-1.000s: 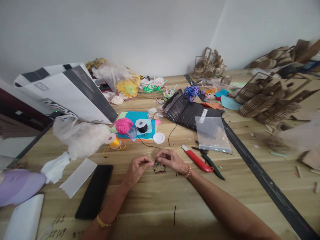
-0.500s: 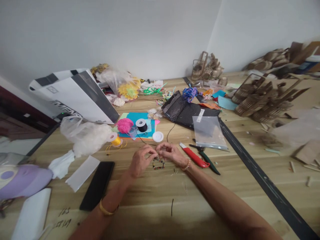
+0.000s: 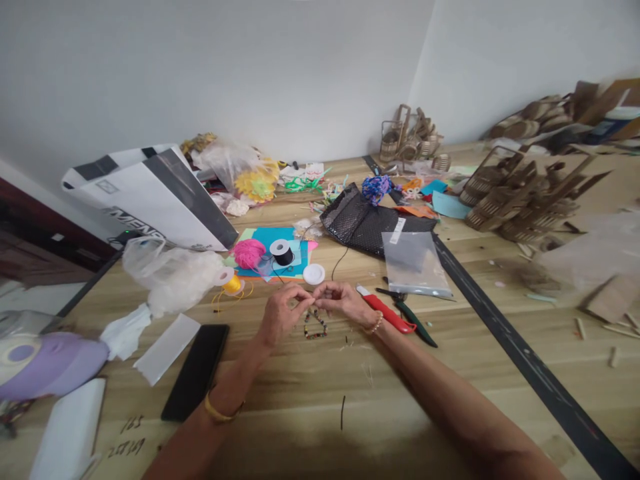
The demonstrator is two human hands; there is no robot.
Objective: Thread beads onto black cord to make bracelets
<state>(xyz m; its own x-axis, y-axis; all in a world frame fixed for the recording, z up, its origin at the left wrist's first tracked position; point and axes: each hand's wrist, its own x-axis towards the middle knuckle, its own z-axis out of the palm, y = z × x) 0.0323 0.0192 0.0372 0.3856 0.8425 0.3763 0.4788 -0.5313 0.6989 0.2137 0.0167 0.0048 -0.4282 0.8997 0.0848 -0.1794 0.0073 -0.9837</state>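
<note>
My left hand and my right hand meet fingertip to fingertip above the wooden table, both pinched closed. Just under the fingertips hangs or lies a small beaded bracelet with dark and coloured beads in a loop. Its upper end runs up to my fingers, where the cord itself is too small to make out. Right beyond the hands is a small round white lid or dish. A spool of black cord stands on blue paper, and a dark strand trails from it toward my hands.
A red-handled knife and dark green pliers lie right of my right hand. A black phone lies beside my left forearm. Pink yarn, a yellow spool, a clear plastic bag and small wooden baskets surround the work area.
My fingertips have drawn closer together, still pinched. The bead loop below them shows a more triangular top. The whole view has shifted slightly.
</note>
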